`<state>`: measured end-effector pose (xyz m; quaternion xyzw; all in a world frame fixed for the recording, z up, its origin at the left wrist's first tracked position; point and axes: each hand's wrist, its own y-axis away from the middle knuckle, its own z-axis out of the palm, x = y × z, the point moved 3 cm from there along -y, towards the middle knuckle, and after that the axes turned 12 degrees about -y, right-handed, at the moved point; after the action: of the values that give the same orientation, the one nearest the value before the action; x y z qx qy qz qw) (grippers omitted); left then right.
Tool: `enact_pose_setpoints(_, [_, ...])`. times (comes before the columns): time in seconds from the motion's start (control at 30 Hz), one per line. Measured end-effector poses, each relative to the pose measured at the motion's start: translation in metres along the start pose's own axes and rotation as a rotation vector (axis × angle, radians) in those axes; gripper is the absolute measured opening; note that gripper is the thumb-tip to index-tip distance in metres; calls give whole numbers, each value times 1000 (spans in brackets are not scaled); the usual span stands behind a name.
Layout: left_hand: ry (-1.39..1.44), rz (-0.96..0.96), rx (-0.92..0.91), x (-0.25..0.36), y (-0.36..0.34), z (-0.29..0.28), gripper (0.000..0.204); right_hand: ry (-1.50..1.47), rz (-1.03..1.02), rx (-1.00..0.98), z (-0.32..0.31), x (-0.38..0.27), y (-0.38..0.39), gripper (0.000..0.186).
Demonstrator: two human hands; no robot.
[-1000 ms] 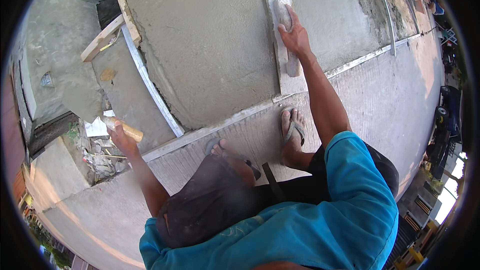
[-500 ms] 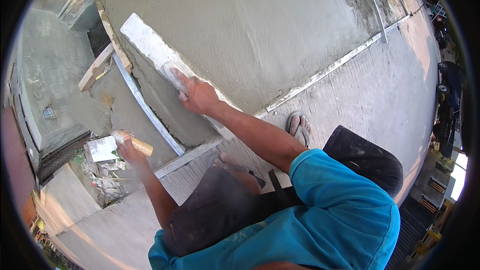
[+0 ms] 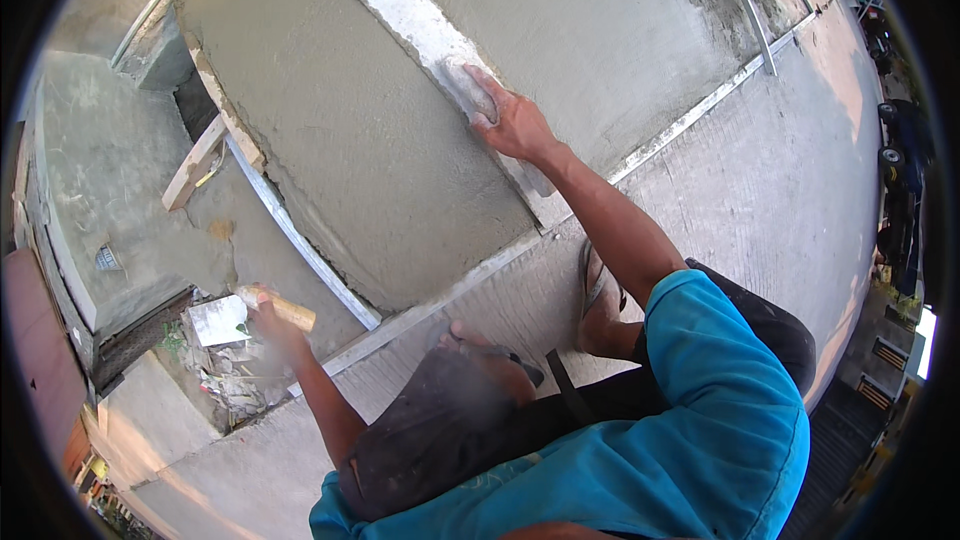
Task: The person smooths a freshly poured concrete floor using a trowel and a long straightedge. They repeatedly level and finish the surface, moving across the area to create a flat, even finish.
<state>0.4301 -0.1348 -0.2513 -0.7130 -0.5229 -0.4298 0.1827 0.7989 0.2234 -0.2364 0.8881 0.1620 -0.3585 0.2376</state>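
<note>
My right hand [image 3: 510,123] grips the handle of a long, cement-coated float [image 3: 398,15], which lies diagonally across wet grey concrete [image 3: 330,140], its lower end at the front edge strip [image 3: 679,123]. Lower left, my left hand [image 3: 272,325], partly hazy, is closed on the wooden handle of a trowel [image 3: 292,310]; its blade is hard to tell from the cement behind it. A white square piece [image 3: 215,322] and grey rubble lie just left of that hand.
Metal and wooden strips [image 3: 300,230] edge the slab at left, beside a short board [image 3: 195,162], a dark gap and a concrete step [image 3: 95,160]. My sandalled feet are on grooved pavement [image 3: 760,180]. Dark vehicles [image 3: 898,195] stand at the far right.
My right hand swung the float left over the slab, then back rightward to mid-slab, short of where it was a second ago. My left hand still holds the trowel, slightly lower in view.
</note>
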Motion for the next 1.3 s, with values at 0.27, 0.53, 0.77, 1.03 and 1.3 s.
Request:
enact_pose_setpoints(0.27, [-34,10,9,1,-1,-6,51,5,-52,251,-77,68,-21,76])
enact_pose_setpoints(0.53, [-116,35,7,2,0,-16,48,96,-27,354,-167,140,-46,73])
enact_pose_setpoints(0.77, [-44,68,-63,2,-5,-17,50,66,-155,380,-159,101,-21,72])
enact_pose_setpoints(1.03, [-38,93,-93,30,2,13,50,-117,-77,7,24,-13,6,73])
enact_pose_setpoints(1.3, [-45,77,-47,19,20,3,49,-71,-18,-94,0,-9,-6,77])
